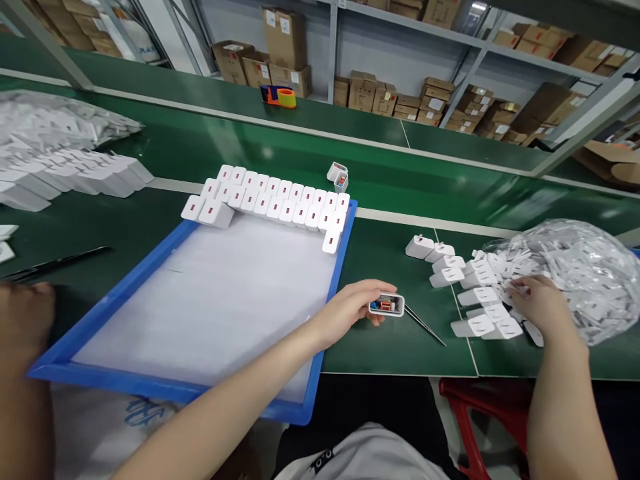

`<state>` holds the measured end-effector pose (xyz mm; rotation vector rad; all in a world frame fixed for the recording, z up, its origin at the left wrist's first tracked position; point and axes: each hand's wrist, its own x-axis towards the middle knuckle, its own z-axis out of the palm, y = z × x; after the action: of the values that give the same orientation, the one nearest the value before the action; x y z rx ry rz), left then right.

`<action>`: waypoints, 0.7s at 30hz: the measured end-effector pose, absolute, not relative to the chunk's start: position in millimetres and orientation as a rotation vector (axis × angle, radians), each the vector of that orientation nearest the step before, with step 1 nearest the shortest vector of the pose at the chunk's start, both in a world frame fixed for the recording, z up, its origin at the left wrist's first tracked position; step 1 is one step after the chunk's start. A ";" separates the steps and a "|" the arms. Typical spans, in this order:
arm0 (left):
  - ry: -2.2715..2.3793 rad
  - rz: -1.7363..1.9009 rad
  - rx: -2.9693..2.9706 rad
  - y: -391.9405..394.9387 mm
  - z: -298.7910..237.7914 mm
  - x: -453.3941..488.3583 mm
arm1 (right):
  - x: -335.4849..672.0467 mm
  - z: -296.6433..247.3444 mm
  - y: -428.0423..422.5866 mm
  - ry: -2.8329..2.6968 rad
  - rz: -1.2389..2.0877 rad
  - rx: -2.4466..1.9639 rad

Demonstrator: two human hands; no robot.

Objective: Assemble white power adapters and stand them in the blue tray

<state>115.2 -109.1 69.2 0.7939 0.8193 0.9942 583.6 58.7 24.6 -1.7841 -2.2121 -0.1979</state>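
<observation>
My left hand (357, 303) grips a white charger housing (400, 305) with its open end up, showing red and blue electronic parts inside. Metal tweezers (425, 325) extend from beside that housing on the green table. Over on the right, my right hand (543, 303) has thumb and fingers drawn together at a pile of small white plastic parts (515, 263), which spill from a clear plastic bag (585, 273). What the fingertips pinch, if anything, is hidden. Several white charger housings (480, 325) with wires on top stand left of this hand.
A blue-framed tray (320, 360) holds rows of white chargers (287, 210). Two open housings (340, 179) stand behind it. A co-worker's hand (25, 320) rests at the far left near black tweezers (55, 265). An orange-and-blue tape roll (280, 97) lies on the ledge.
</observation>
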 end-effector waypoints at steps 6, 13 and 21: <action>0.769 0.982 0.851 -111.6 68.3 112.9 | 574.1 32.8 60.0 -2.354 -0.177 -1.778; 0.730 1.037 0.843 -111.9 68.7 112.6 | 571.8 30.0 53.0 -2.306 -0.206 -1.899; 0.735 1.075 0.838 -111.9 69.6 114.1 | 572.8 39.5 52.5 -2.130 -0.201 -1.947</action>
<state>114.1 -111.9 69.6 0.8383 0.7352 1.0747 572.8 52.5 39.5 -1.9468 -2.1295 -0.2011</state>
